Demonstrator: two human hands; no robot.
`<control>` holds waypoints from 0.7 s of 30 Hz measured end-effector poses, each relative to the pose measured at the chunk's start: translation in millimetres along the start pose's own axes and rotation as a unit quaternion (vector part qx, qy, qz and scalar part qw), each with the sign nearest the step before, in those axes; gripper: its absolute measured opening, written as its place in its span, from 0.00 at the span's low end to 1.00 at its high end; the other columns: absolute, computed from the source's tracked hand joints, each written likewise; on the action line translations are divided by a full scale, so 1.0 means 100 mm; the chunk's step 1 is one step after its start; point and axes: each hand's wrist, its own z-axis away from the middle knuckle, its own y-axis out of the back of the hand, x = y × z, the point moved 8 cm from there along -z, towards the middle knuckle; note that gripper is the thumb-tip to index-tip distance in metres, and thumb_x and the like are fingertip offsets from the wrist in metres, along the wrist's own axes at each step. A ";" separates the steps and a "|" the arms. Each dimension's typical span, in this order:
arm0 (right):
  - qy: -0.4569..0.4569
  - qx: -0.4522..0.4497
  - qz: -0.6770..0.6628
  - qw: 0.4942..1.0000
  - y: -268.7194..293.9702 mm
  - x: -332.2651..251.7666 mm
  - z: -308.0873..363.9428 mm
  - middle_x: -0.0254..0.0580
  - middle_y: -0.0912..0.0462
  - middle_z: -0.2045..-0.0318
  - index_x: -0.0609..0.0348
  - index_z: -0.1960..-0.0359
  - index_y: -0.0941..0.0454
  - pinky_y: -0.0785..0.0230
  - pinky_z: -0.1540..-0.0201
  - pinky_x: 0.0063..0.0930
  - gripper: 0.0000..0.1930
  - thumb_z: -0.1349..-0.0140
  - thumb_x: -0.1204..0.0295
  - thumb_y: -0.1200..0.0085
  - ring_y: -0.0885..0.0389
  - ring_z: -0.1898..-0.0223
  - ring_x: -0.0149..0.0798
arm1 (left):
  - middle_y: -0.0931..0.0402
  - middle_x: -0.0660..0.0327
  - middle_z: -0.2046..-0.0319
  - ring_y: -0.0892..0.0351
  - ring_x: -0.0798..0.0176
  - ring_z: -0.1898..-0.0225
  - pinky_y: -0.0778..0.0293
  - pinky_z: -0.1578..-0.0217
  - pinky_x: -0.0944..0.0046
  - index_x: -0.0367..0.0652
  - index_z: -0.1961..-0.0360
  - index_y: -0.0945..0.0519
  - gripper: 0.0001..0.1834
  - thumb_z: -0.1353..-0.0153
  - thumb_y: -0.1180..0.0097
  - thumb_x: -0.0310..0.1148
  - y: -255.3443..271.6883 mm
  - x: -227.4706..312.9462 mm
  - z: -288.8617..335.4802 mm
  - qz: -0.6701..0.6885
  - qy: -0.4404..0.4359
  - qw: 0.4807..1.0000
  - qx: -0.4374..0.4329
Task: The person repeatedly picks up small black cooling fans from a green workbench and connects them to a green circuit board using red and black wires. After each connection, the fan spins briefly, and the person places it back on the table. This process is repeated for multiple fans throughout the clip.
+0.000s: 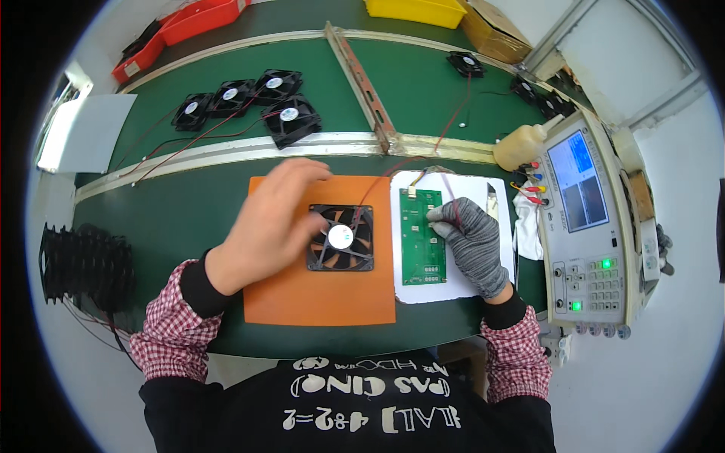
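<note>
A black cooling fan point(340, 237) with a white hub label lies on an orange mat point(317, 302). My bare left hand point(273, 219) hovers at the fan's left side, fingers stretched out, its thumb over the frame's edge. To the right, a green circuit board point(423, 260) rests on a white pad point(483, 294). My right hand point(470, 238), in a grey striped glove with bare fingertips, is pinched at the board's right edge. A thin reddish wire point(451, 195) runs down into its fingers; the wire's end is hidden there.
Several more fans point(287, 117) lie beyond a metal rail, and a stack of fans point(83, 264) stands at the left. On the right are a test instrument point(581, 219) with a lit screen and a squeeze bottle point(521, 146). Red bins point(200, 21) and a yellow bin point(415, 10) sit at the back.
</note>
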 end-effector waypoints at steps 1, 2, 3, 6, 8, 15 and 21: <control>0.044 -0.010 0.047 0.998 0.00 -0.05 0.00 0.40 0.19 0.68 0.57 0.64 0.18 0.27 0.58 0.30 0.10 0.47 0.83 0.42 0.20 0.64 0.40 | 0.35 0.46 0.43 0.34 0.42 0.41 0.37 0.40 0.53 0.37 0.42 0.33 0.37 0.55 0.32 0.31 -0.03 0.01 0.00 0.077 0.024 0.997 -0.003; 0.088 -0.018 0.093 0.992 -0.02 -0.09 0.01 0.40 0.19 0.68 0.56 0.64 0.18 0.27 0.59 0.31 0.11 0.48 0.84 0.42 0.20 0.64 0.41 | 0.34 0.46 0.46 0.35 0.42 0.42 0.38 0.40 0.50 0.36 0.38 0.37 0.47 0.59 0.27 0.39 -0.11 0.05 0.05 0.071 -0.015 0.997 -0.003; 0.131 -0.032 0.132 0.982 -0.06 -0.13 0.00 0.40 0.19 0.69 0.53 0.65 0.18 0.27 0.60 0.33 0.13 0.51 0.84 0.42 0.21 0.64 0.44 | 0.34 0.46 0.46 0.35 0.42 0.42 0.37 0.42 0.50 0.35 0.40 0.35 0.46 0.59 0.27 0.40 -0.20 0.07 0.09 0.032 -0.017 0.999 -0.015; 0.175 -0.053 0.191 0.964 -0.12 -0.29 -0.03 0.37 0.20 0.71 0.54 0.67 0.17 0.27 0.64 0.30 0.09 0.48 0.82 0.40 0.21 0.67 0.40 | 0.33 0.46 0.47 0.33 0.43 0.45 0.35 0.46 0.50 0.32 0.41 0.34 0.45 0.58 0.27 0.43 -0.29 0.17 0.12 -0.035 -0.029 0.999 -0.023; 0.157 -0.048 0.171 0.972 -0.09 -0.23 -0.04 0.38 0.20 0.70 0.52 0.65 0.17 0.28 0.63 0.33 0.10 0.49 0.81 0.40 0.22 0.67 0.42 | 0.30 0.48 0.50 0.31 0.46 0.48 0.34 0.48 0.51 0.33 0.42 0.33 0.44 0.56 0.28 0.45 -0.23 0.34 0.07 -0.092 -0.079 0.992 0.019; 0.102 -0.012 0.106 0.989 -0.03 -0.10 -0.05 0.41 0.22 0.66 0.55 0.65 0.19 0.28 0.54 0.36 0.09 0.48 0.81 0.40 0.22 0.59 0.45 | 0.24 0.62 0.63 0.26 0.59 0.63 0.31 0.65 0.59 0.46 0.54 0.26 0.22 0.42 0.43 0.50 0.49 1.31 0.86 -0.159 -0.334 0.826 0.424; 0.106 -0.019 0.092 0.990 -0.04 -0.07 -0.04 0.41 0.22 0.67 0.56 0.67 0.18 0.27 0.55 0.35 0.07 0.49 0.80 0.39 0.22 0.59 0.44 | 0.20 0.45 0.69 0.19 0.50 0.64 0.26 0.62 0.55 0.30 0.58 0.21 0.16 0.33 0.48 0.35 0.05 0.93 0.49 0.718 0.202 0.588 -0.313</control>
